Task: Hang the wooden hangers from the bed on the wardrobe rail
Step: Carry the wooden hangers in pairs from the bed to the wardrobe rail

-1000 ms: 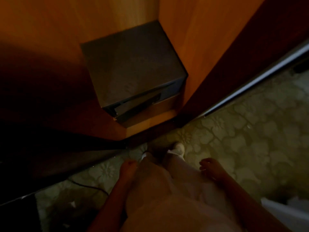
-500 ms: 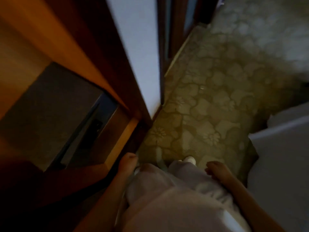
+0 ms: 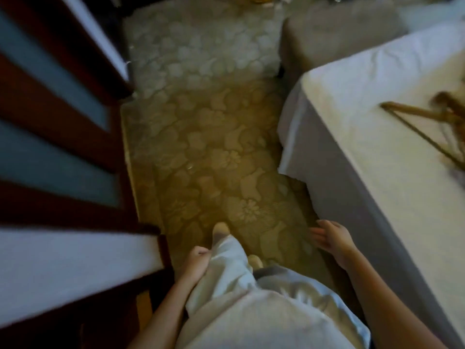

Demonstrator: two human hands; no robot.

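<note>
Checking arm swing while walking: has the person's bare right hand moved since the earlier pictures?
Yes. The right hand, earlier resting against the pale trouser leg, has swung outward, away from it, fingers now spread.

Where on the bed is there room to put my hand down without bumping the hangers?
The white bed is bare along its near edge and at the corner by the patterned carpet. Further in, toward the right edge of the picture, the wooden hangers lie bunched together, so it is crowded there. Both hands are empty.
</note>
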